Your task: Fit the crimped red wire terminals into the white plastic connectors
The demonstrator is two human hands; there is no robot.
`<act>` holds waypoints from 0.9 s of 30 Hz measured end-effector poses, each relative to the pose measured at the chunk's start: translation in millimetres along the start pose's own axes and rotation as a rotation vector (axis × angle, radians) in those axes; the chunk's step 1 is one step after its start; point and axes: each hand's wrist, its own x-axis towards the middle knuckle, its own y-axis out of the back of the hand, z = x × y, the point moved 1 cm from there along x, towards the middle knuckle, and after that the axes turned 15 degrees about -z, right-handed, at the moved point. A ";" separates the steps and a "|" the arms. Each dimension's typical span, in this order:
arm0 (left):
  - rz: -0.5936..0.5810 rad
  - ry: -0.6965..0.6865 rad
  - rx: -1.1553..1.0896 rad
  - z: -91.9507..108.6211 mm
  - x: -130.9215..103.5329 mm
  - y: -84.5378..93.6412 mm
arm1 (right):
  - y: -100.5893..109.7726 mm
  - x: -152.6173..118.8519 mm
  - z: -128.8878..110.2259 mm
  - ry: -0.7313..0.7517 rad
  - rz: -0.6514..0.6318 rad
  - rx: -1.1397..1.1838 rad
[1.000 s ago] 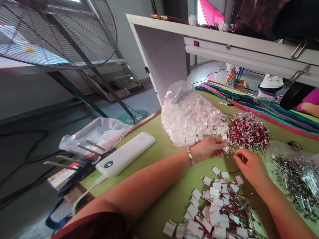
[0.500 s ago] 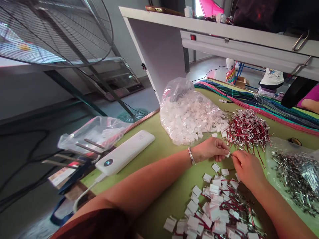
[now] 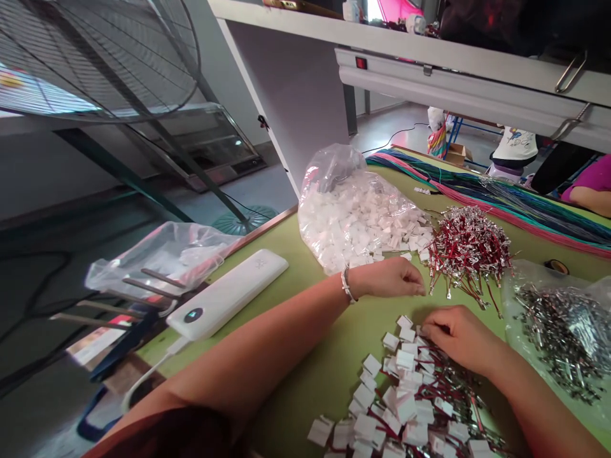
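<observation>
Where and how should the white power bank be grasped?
Probably best from above, across the long edges of the white power bank, on its far half: the body is a long, flattish bar, and the cable plugs into the near end.

Left hand (image 3: 392, 278) near red wires (image 3: 470, 249) | right hand (image 3: 456, 334) at white connectors (image 3: 405, 408)

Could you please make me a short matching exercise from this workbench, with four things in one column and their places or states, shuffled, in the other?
Things:
1. Power bank
2. Bracelet
3. Long wires
4. Right hand

Places or states:
A. Blue, green and pink, along the far side of the tabletop
B. Beside the heap of wired white connectors
C. Joined to a white cable
D. Around the wrist of the left hand

Right pairs: 1-C, 2-D, 3-A, 4-B
</observation>
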 end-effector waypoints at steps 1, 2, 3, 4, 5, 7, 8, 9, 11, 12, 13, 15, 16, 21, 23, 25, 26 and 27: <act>-0.022 -0.011 0.018 -0.6 1.8 -4.5 | 5.6 -3.9 3.8 -0.031 -0.029 0.027; -0.039 -0.024 0.026 -1.4 4.0 -9.7 | 13.2 -8.5 9.6 -0.081 -0.036 0.057; -0.055 -0.033 0.023 -2.2 6.4 -14.9 | 22.6 -13.9 17.0 -0.143 -0.014 0.088; -0.073 -0.036 0.010 -3.0 8.6 -19.5 | 33.3 -19.9 25.2 -0.211 0.056 0.118; -0.087 -0.031 -0.006 -3.6 10.3 -23.1 | 44.8 -26.3 33.7 -0.282 0.170 0.130; -0.090 -0.016 -0.035 -3.9 12.4 -26.5 | 66.1 -39.0 47.8 -0.398 0.434 0.025; -0.079 -0.017 -0.045 -3.3 12.8 -26.9 | 74.5 -44.4 52.9 -0.444 0.518 -0.064; -0.061 -0.028 -0.050 -2.2 13.1 -27.2 | 80.7 -48.6 56.5 -0.483 0.560 -0.152; -0.016 -0.076 -0.052 1.6 14.0 -29.2 | 86.4 -52.4 60.7 -0.542 0.517 -0.260; -0.006 -0.108 -0.045 3.9 14.7 -31.9 | 86.0 -51.9 61.8 -0.563 0.463 -0.275; -0.008 -0.143 -0.033 6.4 15.7 -35.8 | 83.9 -49.8 62.4 -0.574 0.407 -0.278; -0.046 -0.223 -0.008 11.2 17.6 -46.0 | 75.8 -41.4 63.0 -0.556 0.311 -0.279; -0.078 -0.266 -0.001 13.2 18.4 -51.4 | 70.8 -35.8 63.2 -0.538 0.285 -0.283; -0.257 -0.435 -0.031 19.2 19.3 -65.9 | 59.5 -18.4 66.1 -0.530 0.301 -0.302; -0.306 -0.425 -0.039 19.3 18.8 -65.3 | 66.1 -23.3 68.8 -0.557 0.327 -0.304; -0.304 -0.367 -0.037 18.0 18.5 -62.9 | 74.9 -32.3 72.5 -0.592 0.342 -0.301; -0.275 -0.328 -0.036 16.9 18.6 -61.4 | 78.2 -36.6 74.8 -0.612 0.339 -0.300; -0.229 -0.287 -0.035 15.5 19.0 -59.8 | 80.0 -39.8 77.4 -0.629 0.329 -0.299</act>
